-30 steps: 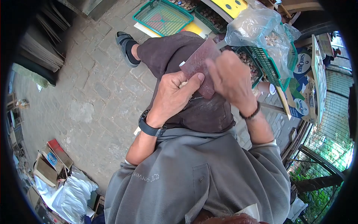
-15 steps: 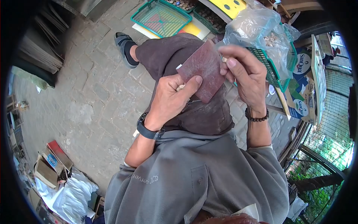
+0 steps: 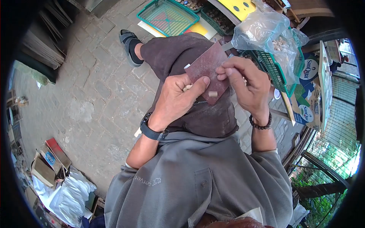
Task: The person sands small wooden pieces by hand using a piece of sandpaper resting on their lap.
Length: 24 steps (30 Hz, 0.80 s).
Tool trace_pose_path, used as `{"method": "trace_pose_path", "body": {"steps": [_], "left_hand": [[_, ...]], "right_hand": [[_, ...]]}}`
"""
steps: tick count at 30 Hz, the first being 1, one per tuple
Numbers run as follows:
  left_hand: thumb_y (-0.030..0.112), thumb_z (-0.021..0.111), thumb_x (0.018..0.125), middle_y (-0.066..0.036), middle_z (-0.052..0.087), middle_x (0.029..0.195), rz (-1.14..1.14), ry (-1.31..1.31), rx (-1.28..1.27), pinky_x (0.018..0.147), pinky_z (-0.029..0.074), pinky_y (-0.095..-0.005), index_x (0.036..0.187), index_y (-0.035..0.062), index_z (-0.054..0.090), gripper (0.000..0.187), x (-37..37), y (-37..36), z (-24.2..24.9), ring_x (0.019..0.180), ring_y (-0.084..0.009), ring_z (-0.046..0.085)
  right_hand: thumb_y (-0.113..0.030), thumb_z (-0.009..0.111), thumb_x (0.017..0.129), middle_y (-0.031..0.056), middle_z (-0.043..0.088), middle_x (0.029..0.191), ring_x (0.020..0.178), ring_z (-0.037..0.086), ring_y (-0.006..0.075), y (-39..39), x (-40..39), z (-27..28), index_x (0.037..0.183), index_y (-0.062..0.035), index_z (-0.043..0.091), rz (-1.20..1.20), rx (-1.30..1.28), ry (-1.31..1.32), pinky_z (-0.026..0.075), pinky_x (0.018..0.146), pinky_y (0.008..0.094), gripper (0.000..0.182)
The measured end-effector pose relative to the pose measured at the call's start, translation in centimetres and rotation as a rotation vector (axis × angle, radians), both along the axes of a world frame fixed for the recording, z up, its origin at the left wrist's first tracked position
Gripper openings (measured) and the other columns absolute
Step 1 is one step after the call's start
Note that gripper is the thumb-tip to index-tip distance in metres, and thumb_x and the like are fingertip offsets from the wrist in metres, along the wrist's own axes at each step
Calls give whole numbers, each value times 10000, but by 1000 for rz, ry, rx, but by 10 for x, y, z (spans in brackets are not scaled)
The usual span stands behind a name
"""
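My left hand (image 3: 176, 97) is closed on a reddish-brown, dusty sheet of sandpaper (image 3: 207, 64), its thumb pressed on the top face. Small pale pieces (image 3: 187, 87) show between the thumb and the curled fingers of that hand. A small pale, wood-like piece (image 3: 213, 94) is at the sheet's lower corner, apart from my fingertips. My right hand (image 3: 247, 81) is over the sheet's right side with thumb and fingers pinched together. Whatever those fingertips hold, if anything, is hidden. Under the sheet is my leg in dark trousers (image 3: 171, 53).
A green basket (image 3: 292, 89) with a clear plastic bag (image 3: 262, 32) and small pale pieces stands at the right, beside a printed carton (image 3: 306, 91). Farther off is a shallow green tray (image 3: 142, 17). Cardboard boxes (image 3: 43, 171) and white sheeting (image 3: 70, 197) lie lower left on the paving.
My right hand has shifted slightly down and left, its fingers now pinched over the sheet. A small pale piece now shows at the sheet's lower corner. My left hand keeps its grip.
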<state>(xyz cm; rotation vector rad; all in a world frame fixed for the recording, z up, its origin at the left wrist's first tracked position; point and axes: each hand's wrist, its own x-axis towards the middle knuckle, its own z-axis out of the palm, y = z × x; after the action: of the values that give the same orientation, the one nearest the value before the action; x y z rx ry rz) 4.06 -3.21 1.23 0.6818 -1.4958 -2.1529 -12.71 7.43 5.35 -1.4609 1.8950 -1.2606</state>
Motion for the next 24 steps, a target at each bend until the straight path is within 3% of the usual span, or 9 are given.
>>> {"method": "trace_pose_path", "body": {"steps": [1,3,7,11,13,15,18,22,24], "left_hand": [[251,711,965,85,496,567,3,-2,2,450,268,-227,649,57,620,381,1,0,-1,534,5,393],[237,672,982,43,629,679,-28,-54,-77,553,407,-216,852,-22,726,295,4,-1,-5,669,1,480],[257,702,961,50,598,623,96,-187,-137,510,381,-228,778,-15,700,328,3,9,-22,636,1,465],[215,741,930,60,559,610,150,-126,-121,473,304,-209,677,42,640,322,3,8,-30,546,-5,443],[217,746,922,45,609,672,208,29,-46,478,305,-208,698,39,652,302,7,7,-44,544,-8,446],[231,729,926,22,610,676,226,58,-23,451,302,-212,718,39,641,297,11,9,-58,519,-29,452],[193,739,910,-26,572,607,278,414,410,399,286,-215,779,25,679,221,11,6,-71,455,-54,452],[207,735,914,-36,584,616,313,299,344,400,290,-213,767,7,674,255,8,10,-67,456,-56,454],[210,733,917,-34,580,613,289,305,337,403,289,-215,760,7,668,265,9,9,-66,457,-54,451]], "right_hand": [[-18,606,955,116,713,954,850,718,188,-1,1,-1,1081,-13,660,3,2,-2,553,770,287,136],[-8,647,895,132,694,988,907,703,244,-4,7,-6,1060,-27,675,57,-107,370,548,786,322,168],[0,648,876,160,673,1057,976,662,333,-3,31,-40,1068,-29,686,-40,-295,611,524,850,389,198],[41,628,874,136,657,1169,1063,624,291,17,39,-53,1067,-13,691,-283,-376,248,492,910,374,210],[9,569,906,123,649,1182,1132,599,251,36,55,-49,1057,-10,689,-300,-361,313,471,948,353,194],[-51,566,892,96,634,1081,1062,584,226,46,75,-57,999,-24,680,14,-230,435,458,903,335,159],[-141,560,871,57,611,930,957,562,190,52,93,-68,912,-45,668,493,-53,646,437,835,306,150],[-170,604,793,23,556,832,869,511,179,48,106,-73,839,-75,667,547,26,770,396,758,313,123],[-155,612,752,51,587,895,881,546,202,48,101,-65,856,-38,674,771,223,750,389,730,339,168]]}}
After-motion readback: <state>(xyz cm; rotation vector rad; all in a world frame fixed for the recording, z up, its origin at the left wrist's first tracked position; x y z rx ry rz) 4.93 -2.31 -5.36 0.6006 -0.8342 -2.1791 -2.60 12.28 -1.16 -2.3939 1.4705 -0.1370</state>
